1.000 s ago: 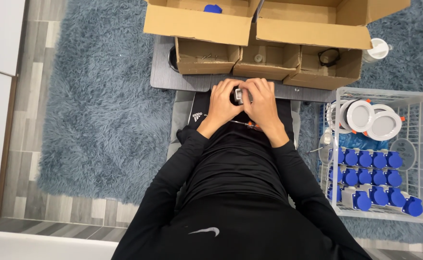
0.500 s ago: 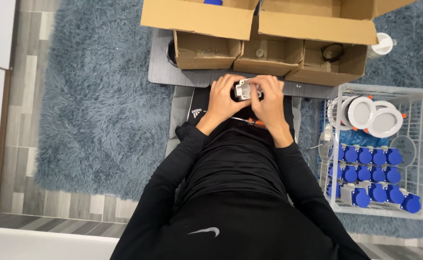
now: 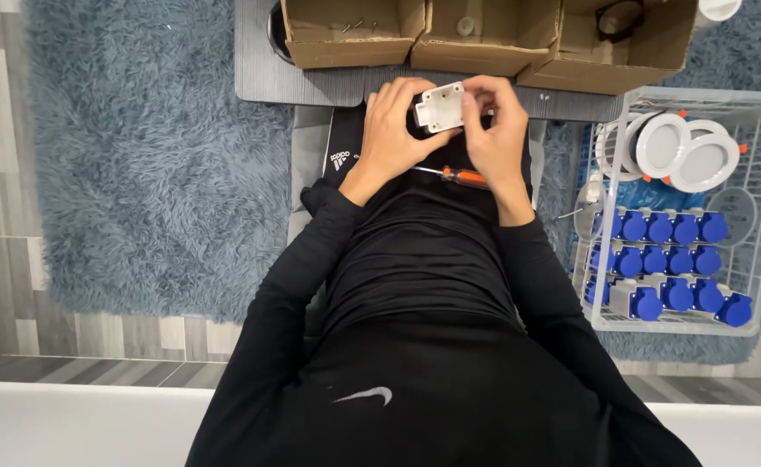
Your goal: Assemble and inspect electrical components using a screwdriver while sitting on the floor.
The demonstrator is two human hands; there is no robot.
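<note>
Head view: small white plastic box at upper centre of frame, held between both hands. Left hand fingers closed on box's left side; right hand fingers pinch its right edge. Orange-handled screwdriver lies on lap just below hands. Open cardboard boxes on grey bench above. White wire basket at right holds blue-capped sockets and round white lamps.
</note>
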